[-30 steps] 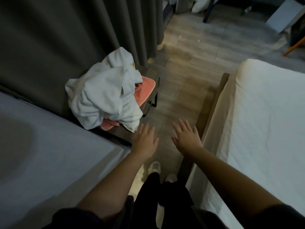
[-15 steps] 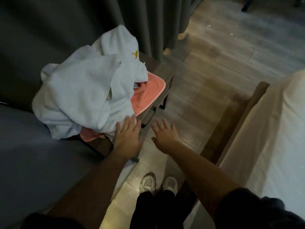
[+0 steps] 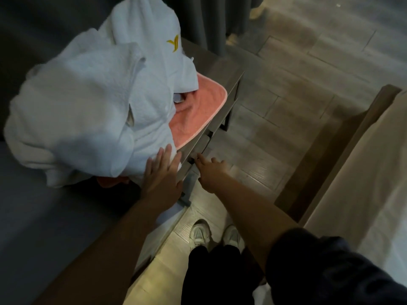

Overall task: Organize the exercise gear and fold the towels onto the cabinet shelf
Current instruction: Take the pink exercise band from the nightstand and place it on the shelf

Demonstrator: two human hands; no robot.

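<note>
A loose heap of white towels (image 3: 88, 106) sits on top of the low cabinet (image 3: 214, 62), lying over a pink towel (image 3: 193, 115) that is spread flat beneath with a rounded, piped corner. The white ones are thick looped terry, one of them stitched with a small yellow emblem (image 3: 174, 42). They look soft, bulky and light, likely to sag and trail if taken by one edge, so gathering a hem or two corners should serve best. The left hand (image 3: 163, 172) lies flat on the heap's near edge, fingers straight and together, holding nothing. The right hand (image 3: 212, 172) reaches to the cabinet's smooth front, fingers stretched out loosely, the forefinger at the dark handle (image 3: 208, 137) and not closed round it.
</note>
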